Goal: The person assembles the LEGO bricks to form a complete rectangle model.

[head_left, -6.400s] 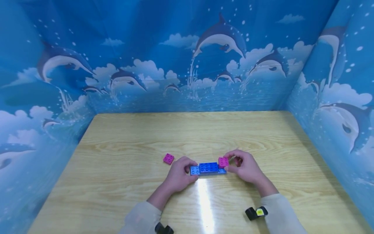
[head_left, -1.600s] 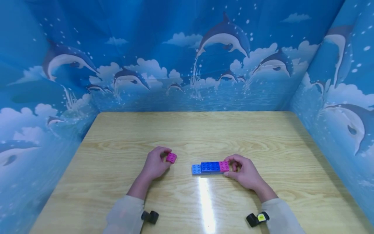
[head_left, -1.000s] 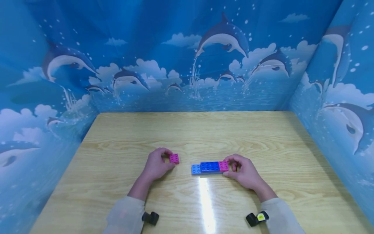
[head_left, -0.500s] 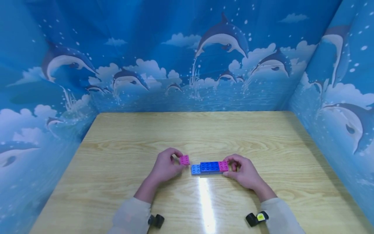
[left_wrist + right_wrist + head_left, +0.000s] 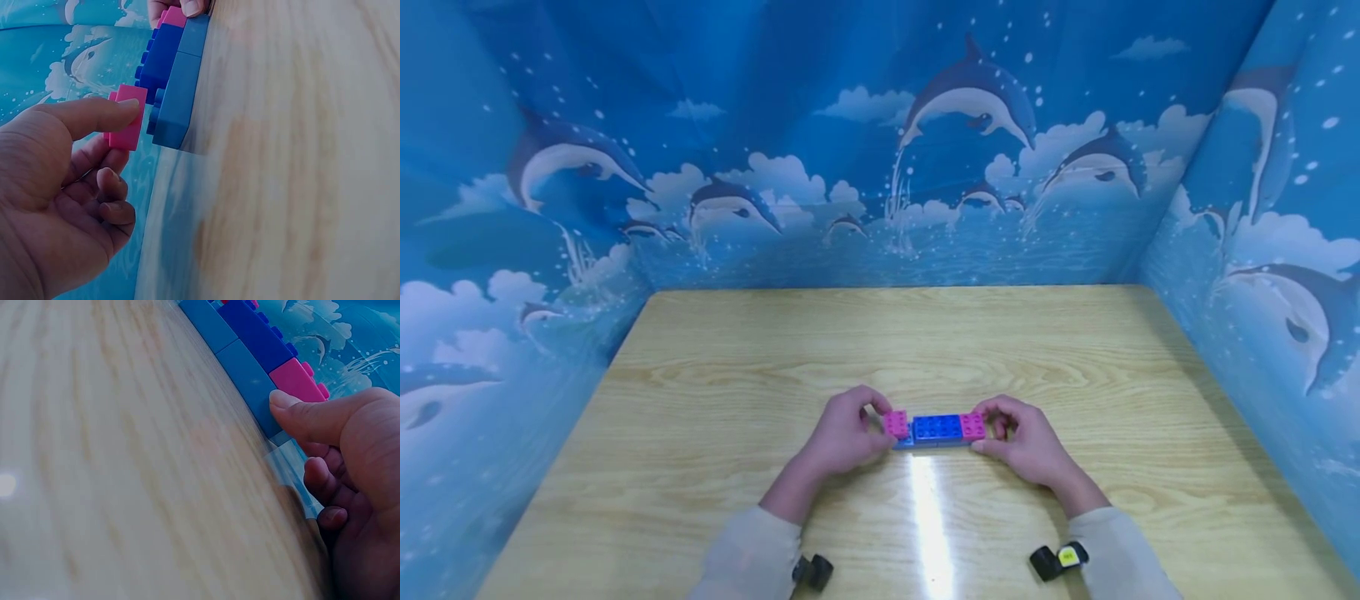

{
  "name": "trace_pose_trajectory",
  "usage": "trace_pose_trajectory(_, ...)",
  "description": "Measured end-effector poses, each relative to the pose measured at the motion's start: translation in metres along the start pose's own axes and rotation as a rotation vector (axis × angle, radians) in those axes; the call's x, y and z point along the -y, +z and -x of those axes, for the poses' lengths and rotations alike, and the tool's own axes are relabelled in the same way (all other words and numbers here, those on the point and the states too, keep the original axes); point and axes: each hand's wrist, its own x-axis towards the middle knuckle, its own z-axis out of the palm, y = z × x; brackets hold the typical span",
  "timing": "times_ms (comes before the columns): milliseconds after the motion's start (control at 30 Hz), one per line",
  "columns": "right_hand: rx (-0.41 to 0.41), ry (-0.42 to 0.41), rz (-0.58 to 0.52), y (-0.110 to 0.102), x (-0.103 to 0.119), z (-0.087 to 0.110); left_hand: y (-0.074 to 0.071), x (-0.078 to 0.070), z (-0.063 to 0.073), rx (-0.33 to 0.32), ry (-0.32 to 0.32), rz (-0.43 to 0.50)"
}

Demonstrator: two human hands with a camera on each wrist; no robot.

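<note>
My left hand [image 5: 846, 433] pinches a small pink building brick [image 5: 132, 128] between thumb and fingers. In the left wrist view a narrow gap parts this brick from the bare studs at the left end of two light blue bricks [image 5: 180, 87], which lie end to end on the table. On their middle sits a long dark blue brick [image 5: 937, 427]. A second pink brick [image 5: 972, 426] sits on their right end, beside the dark blue one. There my right hand [image 5: 1030, 437] grips the row, its thumb [image 5: 285, 400] against the light blue side and the pink brick's edge.
The bricks stand on a wood-grain table [image 5: 760, 342]. A blue cloth printed with dolphins [image 5: 820, 167] rises along its back and sides. Black wrist devices sit at both sleeves. A bright reflection streaks the tabletop in front of the row.
The right pink brick has gone from above the row to seated on its end. My left hand has released the row, picked up the loose pink brick and carried it right, over the left end.
</note>
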Motion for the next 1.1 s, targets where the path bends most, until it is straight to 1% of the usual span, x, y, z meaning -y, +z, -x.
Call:
trace_pose_trajectory(167, -0.003, -0.007, 0.001, 0.001, -0.004, -0.001, 0.003, 0.0, 0.0, 0.023, 0.047, -0.017)
trace_pose_trajectory(300, -0.009, -0.016, -0.001, 0.004, -0.022, -0.004, 0.005, 0.002, -0.001, 0.026, 0.089, -0.051)
trace_pose_trajectory(433, -0.01, -0.009, -0.01, 0.007, -0.039, -0.006, 0.008, 0.002, -0.001, 0.022, 0.106, -0.064)
trace_pose_trajectory(567, -0.012, -0.017, -0.037, 0.006, -0.043, -0.006, 0.01, 0.001, -0.002, 0.017, 0.114, -0.08)
trace_pose_trajectory(633, -0.011, -0.021, -0.035, 0.006, -0.042, -0.006, 0.01, 0.002, -0.002, 0.015, 0.126, -0.089)
trace_pose_trajectory(867, -0.009, -0.006, -0.013, 0.001, -0.002, -0.001, 0.012, 0.002, -0.004, 0.014, 0.156, -0.124)
trace_pose_trajectory(1000, -0.003, 0.003, -0.007, 0.0, 0.001, -0.001, 0.013, 0.001, -0.005, 0.009, 0.164, -0.182)
trace_pose_trajectory(1100, -0.005, 0.006, -0.008, 0.001, -0.005, -0.002, 0.013, 0.0, -0.005, 0.007, 0.158, -0.223)
